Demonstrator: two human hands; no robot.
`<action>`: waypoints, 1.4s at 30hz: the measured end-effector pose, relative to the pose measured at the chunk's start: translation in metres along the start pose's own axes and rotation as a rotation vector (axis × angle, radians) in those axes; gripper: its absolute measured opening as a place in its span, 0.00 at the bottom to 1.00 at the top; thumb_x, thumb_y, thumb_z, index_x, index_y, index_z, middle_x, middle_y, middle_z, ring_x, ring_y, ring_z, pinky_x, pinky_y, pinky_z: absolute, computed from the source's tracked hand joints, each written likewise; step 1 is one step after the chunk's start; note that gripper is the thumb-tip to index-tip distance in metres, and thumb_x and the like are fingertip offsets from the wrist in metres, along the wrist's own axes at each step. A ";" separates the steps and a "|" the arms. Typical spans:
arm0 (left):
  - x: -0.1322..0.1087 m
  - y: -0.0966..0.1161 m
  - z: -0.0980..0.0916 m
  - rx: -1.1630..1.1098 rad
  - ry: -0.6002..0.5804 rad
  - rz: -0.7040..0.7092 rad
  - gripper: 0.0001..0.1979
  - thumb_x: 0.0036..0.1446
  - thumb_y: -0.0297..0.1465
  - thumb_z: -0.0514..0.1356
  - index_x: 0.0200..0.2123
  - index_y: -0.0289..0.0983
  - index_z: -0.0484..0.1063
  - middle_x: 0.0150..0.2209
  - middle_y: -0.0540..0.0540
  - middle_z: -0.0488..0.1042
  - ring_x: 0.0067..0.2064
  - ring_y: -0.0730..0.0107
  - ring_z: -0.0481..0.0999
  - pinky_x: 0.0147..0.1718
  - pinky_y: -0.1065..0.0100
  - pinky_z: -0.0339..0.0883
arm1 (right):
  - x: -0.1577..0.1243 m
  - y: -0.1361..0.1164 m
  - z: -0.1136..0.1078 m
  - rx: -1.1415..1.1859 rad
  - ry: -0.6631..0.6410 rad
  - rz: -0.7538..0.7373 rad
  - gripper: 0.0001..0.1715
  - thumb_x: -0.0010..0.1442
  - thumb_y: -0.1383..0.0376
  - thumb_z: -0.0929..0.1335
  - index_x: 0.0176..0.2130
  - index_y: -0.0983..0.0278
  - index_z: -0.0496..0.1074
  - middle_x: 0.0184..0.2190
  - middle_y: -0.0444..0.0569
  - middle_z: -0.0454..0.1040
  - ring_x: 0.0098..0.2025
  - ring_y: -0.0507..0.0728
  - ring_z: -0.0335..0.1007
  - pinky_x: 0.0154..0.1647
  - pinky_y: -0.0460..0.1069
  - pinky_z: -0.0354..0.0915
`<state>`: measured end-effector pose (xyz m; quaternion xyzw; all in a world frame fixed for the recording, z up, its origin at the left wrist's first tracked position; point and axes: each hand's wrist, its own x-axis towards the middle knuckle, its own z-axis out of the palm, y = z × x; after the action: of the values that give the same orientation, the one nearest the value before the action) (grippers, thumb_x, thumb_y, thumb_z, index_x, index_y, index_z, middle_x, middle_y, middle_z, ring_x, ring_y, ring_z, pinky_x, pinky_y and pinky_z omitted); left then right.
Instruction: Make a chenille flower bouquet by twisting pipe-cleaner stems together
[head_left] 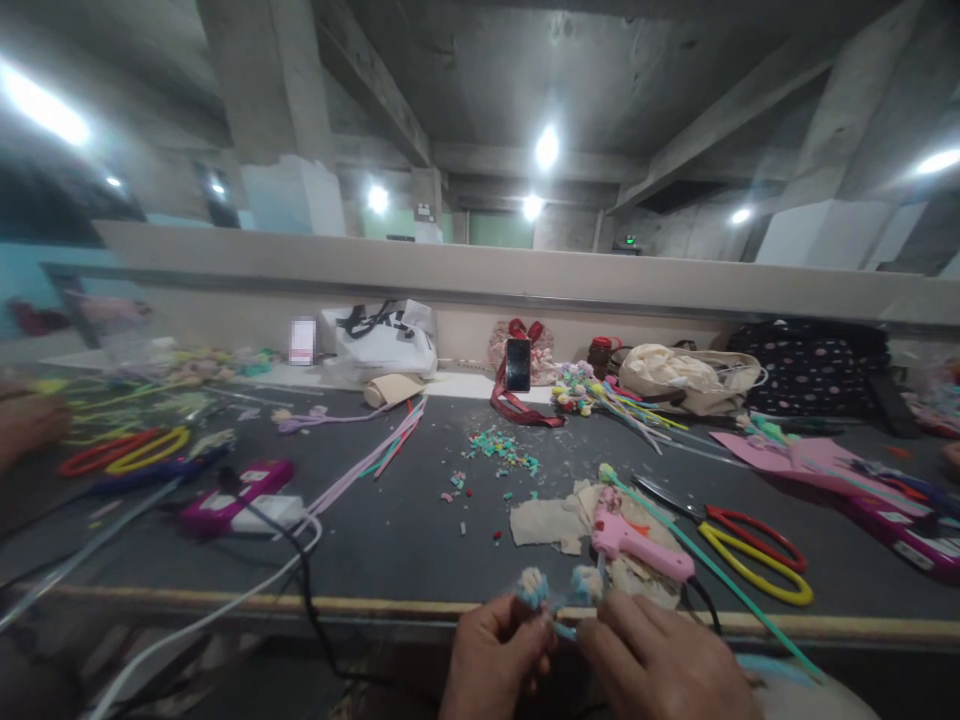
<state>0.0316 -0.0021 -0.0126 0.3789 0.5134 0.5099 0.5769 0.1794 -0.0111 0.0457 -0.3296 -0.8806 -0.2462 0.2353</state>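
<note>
My left hand (499, 655) is closed, thumb and fingers pinching a small fluffy pipe-cleaner flower (532, 585) in blue and cream. Close beside it, my right hand (664, 655) is also closed, its fingertips at a second blue-and-cream fluffy piece (586, 583). A light blue pipe-cleaner stem (565, 632) shows between the two hands; the fingers hide how the pieces join. Both hands are at the front edge of the table. Just beyond the right hand, a pink glue gun (641, 548) lies on crumpled beige cloth (551, 524).
Scissors (757, 565) with red and yellow handles lie right, beside a green stem (720, 575). Small clippings (499, 450) are scattered mid-table. A phone (517, 365) stands at the back. Cables (307, 570) and a purple power strip (236, 497) occupy the left. Another person's hand (30, 425) is far left.
</note>
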 end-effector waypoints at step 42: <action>-0.002 -0.003 0.000 -0.360 -0.046 -0.170 0.14 0.34 0.38 0.64 0.19 0.34 0.65 0.13 0.54 0.65 0.13 0.84 0.57 0.11 0.80 0.49 | 0.020 0.002 0.040 1.442 -0.101 0.744 0.09 0.47 0.62 0.66 0.22 0.66 0.70 0.18 0.40 0.63 0.23 0.50 0.57 0.24 0.43 0.56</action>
<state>0.0327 -0.0047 -0.0151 0.2361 0.4308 0.5342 0.6880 0.1570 0.0230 0.0271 -0.3787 -0.6649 0.4912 0.4161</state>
